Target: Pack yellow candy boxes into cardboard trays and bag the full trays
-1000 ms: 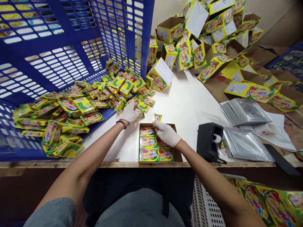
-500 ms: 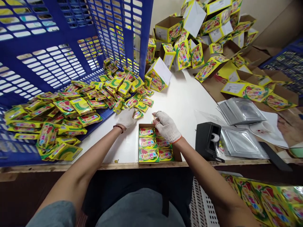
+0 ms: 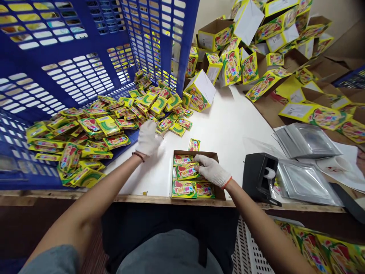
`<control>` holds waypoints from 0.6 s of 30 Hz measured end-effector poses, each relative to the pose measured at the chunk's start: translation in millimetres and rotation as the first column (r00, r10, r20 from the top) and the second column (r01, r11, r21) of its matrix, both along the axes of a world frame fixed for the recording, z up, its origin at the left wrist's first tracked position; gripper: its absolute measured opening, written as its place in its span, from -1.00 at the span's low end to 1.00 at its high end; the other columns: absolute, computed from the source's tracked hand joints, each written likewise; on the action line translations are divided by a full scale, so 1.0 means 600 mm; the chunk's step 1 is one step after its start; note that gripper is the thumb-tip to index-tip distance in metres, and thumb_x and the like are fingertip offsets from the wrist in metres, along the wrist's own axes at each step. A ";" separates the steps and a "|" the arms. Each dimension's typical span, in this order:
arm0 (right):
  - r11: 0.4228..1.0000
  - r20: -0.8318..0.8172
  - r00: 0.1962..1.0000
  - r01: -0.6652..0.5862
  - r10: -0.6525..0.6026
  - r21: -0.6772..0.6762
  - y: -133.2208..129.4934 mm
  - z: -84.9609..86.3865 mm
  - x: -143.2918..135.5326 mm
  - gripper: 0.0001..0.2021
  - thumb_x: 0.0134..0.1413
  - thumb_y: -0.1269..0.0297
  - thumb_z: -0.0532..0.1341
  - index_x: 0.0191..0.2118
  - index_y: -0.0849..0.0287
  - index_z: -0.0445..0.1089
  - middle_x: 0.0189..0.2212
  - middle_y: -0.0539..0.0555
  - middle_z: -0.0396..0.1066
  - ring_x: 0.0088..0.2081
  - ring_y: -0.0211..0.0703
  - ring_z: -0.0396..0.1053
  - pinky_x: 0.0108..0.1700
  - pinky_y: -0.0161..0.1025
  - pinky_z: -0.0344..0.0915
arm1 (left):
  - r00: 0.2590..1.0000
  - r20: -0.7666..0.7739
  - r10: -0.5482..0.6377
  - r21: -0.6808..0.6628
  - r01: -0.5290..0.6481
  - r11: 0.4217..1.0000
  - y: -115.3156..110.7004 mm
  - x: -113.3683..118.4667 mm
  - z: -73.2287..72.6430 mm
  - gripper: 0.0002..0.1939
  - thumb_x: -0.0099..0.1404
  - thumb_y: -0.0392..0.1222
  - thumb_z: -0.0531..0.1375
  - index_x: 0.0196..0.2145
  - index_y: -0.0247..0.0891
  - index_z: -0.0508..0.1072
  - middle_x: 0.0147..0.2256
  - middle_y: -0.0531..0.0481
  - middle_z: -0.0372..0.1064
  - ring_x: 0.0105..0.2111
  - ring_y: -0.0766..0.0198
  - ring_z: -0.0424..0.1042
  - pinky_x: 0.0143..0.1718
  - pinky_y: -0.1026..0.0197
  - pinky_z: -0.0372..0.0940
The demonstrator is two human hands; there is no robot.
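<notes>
My right hand, in a white knitted glove, reaches into an open carton at the table's front edge. Its fingers are closed on the right end of a small yellow-green box marked TWINS, which sits a little raised above the middle row. More such boxes lie face up in the carton. One loose small box is just behind the carton's far wall. My left hand, gloved and slightly blurred, is at the near edge of a heap of small boxes; its fingertips are partly hidden.
A blue plastic crate lies on its side at left, the heap spilling from it. Empty yellow display cartons are piled at the back right. On the right stand a black tape dispenser and stacked clear plastic sheets.
My left hand has moved left, toward the heap. My right hand has come from the carton's far edge down into it, onto a small box. The view has shifted slightly left.
</notes>
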State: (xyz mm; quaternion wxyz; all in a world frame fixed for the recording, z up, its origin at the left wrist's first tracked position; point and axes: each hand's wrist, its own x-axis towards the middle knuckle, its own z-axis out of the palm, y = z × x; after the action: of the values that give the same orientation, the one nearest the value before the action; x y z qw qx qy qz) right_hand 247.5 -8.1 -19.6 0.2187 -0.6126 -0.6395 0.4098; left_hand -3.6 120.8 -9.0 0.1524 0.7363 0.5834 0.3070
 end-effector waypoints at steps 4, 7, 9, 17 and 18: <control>0.994 0.113 0.994 -0.021 0.009 0.111 -0.011 -0.034 -0.033 -0.90 0.06 0.38 0.19 -0.30 0.14 0.44 -0.33 0.01 0.32 -0.26 -0.17 0.30 -0.17 -0.25 0.29 | 0.984 0.051 0.171 -0.147 -0.162 0.976 0.068 -0.037 -0.007 -0.73 0.10 -0.27 0.32 -0.25 -0.30 0.36 -0.20 -0.19 0.43 0.02 -0.12 0.33 0.10 -0.15 0.20; 0.985 0.201 0.978 -0.088 0.056 0.152 -0.009 -0.040 -0.043 -0.91 0.09 0.40 0.21 -0.38 0.17 0.46 -0.28 0.06 0.26 -0.22 -0.16 0.28 -0.11 -0.23 0.29 | 0.970 0.152 0.188 -0.219 -0.152 0.964 0.068 -0.038 -0.012 -0.91 0.20 -0.24 0.20 -0.32 -0.29 0.36 -0.30 -0.14 0.45 -0.16 0.05 0.44 -0.08 0.00 0.34; 0.981 0.180 0.981 -0.107 0.077 0.163 -0.005 -0.035 -0.039 -0.91 0.10 0.38 0.21 -0.36 0.17 0.48 -0.26 0.07 0.26 -0.21 -0.16 0.30 -0.09 -0.22 0.31 | 0.957 0.240 0.159 -0.240 -0.100 0.966 0.046 -0.027 -0.011 -0.82 0.25 -0.20 0.13 -0.20 -0.30 0.39 -0.22 -0.12 0.48 -0.20 0.15 0.46 -0.16 0.11 0.39; 0.903 -0.346 0.929 0.258 -0.134 0.344 0.029 0.040 -0.022 -0.27 0.13 0.13 0.21 0.37 0.12 -0.04 -0.21 0.08 0.40 -0.27 -0.14 0.38 -0.16 -0.14 0.40 | 0.444 0.893 0.073 -0.412 0.741 0.531 -0.111 0.059 0.052 -0.47 0.17 0.02 0.28 0.05 -0.23 0.38 -0.06 -0.17 0.46 -0.16 0.16 0.50 -0.22 0.15 0.48; 0.906 -0.402 0.908 0.266 -0.121 0.329 0.030 0.049 -0.024 -0.22 0.09 0.05 0.25 0.36 0.12 -0.05 -0.16 0.10 0.40 -0.24 -0.13 0.39 -0.17 -0.15 0.41 | 0.417 0.903 0.104 -0.410 0.764 0.499 -0.123 0.069 0.059 -0.48 0.19 0.01 0.28 0.06 -0.21 0.36 -0.04 -0.17 0.45 -0.14 0.16 0.50 -0.21 0.15 0.48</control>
State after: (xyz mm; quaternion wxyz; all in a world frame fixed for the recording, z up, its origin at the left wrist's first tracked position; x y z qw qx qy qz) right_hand 233.3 10.0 9.6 0.4896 -0.5316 -0.5877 0.3637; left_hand 37.8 47.1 26.7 0.7918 0.4434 0.3091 0.2846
